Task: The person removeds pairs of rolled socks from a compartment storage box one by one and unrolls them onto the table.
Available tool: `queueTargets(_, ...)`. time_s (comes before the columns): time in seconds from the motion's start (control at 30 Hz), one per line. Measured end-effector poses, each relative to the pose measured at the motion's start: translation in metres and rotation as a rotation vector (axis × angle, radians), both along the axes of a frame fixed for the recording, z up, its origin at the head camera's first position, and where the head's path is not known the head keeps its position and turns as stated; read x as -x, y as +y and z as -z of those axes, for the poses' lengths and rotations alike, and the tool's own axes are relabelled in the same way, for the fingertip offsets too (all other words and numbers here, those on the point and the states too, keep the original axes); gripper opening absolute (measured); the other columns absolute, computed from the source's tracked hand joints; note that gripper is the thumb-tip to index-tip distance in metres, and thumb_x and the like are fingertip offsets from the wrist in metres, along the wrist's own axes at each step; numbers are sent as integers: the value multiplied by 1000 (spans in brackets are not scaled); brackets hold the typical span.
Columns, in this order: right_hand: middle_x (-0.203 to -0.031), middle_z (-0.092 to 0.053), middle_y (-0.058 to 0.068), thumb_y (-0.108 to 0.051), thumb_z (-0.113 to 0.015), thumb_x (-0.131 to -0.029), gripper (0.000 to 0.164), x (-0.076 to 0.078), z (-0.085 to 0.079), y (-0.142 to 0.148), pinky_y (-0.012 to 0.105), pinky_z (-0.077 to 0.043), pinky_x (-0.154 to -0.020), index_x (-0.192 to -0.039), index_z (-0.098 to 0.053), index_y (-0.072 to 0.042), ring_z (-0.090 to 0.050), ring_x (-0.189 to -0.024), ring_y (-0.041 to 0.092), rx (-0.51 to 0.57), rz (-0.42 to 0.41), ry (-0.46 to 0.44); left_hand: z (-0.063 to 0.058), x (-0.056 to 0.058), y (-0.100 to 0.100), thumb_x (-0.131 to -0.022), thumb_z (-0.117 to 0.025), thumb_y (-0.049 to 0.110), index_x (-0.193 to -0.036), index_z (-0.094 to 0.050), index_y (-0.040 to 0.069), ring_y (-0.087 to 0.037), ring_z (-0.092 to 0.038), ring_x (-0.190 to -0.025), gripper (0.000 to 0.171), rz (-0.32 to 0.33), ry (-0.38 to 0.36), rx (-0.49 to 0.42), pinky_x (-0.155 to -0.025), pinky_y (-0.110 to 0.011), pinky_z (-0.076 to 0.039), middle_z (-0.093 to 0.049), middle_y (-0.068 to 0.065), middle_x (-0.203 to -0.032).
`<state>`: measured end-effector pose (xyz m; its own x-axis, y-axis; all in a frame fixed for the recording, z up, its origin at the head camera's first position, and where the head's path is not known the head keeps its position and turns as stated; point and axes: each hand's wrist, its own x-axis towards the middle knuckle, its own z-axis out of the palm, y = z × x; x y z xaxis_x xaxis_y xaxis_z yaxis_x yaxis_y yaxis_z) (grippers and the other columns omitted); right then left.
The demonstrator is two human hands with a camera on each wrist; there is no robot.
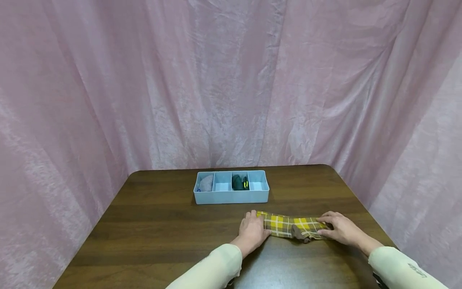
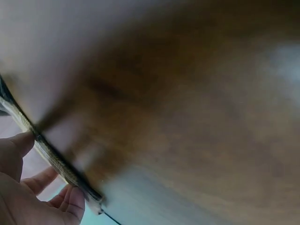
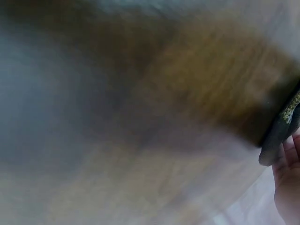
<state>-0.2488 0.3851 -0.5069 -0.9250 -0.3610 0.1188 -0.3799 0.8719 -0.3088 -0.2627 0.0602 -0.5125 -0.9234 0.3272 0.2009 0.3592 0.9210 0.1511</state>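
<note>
A yellow-and-brown plaid sock (image 1: 279, 224) lies stretched sideways on the table, with a brown patch (image 1: 298, 233) bunched at its near edge. At its left end rests my left hand (image 1: 251, 229), fingers on the far side and thumb by the near edge. My right hand (image 1: 341, 228) touches the other end, its thumb and fingers spread apart over the cloth. In the left wrist view the sock (image 2: 56, 161) shows edge-on against thumb and fingertips. Only a dark end of the sock (image 3: 274, 145) appears in the right wrist view, beside nearly straight fingers (image 3: 290, 152).
Behind the sock stands a light blue divided box (image 1: 231, 196). A grey folded item (image 1: 206, 183) sits in its left compartment, a dark green bundle (image 1: 237, 182) in the third. Pink curtains (image 1: 231, 88) hang beyond the wooden table (image 1: 151, 224).
</note>
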Motion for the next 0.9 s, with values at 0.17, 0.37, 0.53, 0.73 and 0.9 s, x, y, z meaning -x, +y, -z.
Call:
queueTargets(0.17, -115, -63, 11, -52, -73, -85, 57, -9, -2, -2, 58, -49, -85, -119, -70, -7, -58, -107, 40, 7, 10, 13, 2, 6, 3, -81, -78, 49, -109, -71, 13, -24, -54, -96, 45, -7, 14, 18, -79, -35, -48, -56, -6, -101)
queueTargets(0.37, -111, -63, 5, -53, -75, -82, 54, -19, -4, -3, 54, -50, -82, -114, -69, -10, -60, -102, 34, 12, 46, -24, 4, 12, 5, -83, -77, 49, -111, -71, 13, -22, -53, -99, 46, 12, -29, 26, -81, -35, -48, -55, -5, -103)
queueTargets(0.53, -109, -61, 1, -54, -76, -80, 55, -24, -6, -5, 50, -51, -79, -113, -68, -12, -60, -97, 27, 19, 78, -78, 5, 16, 6, -82, -78, 46, -104, -72, 13, -21, -51, -97, 41, 33, -70, 10, -81, -34, -47, -54, -3, -101)
queueTargets(0.73, -104, -59, -1, -56, -77, -78, 54, -29, -9, -7, 49, -51, -76, -111, -67, -14, -60, -92, 24, -7, 98, -91, 2, 20, 6, -83, -78, 45, -104, -73, 13, -21, -52, -100, 38, 68, -78, 26, -83, -34, -48, -56, -3, -105)
queueTargets(0.9, -99, -58, -1, -55, -77, -79, 52, -32, -11, -10, 48, -51, -74, -108, -66, -14, -60, -89, 24, -56, 101, -85, 0, 25, 4, -83, -79, 44, -107, -72, 14, -21, -53, -106, 39, 112, -83, 40, -88, -34, -48, -58, -4, -113)
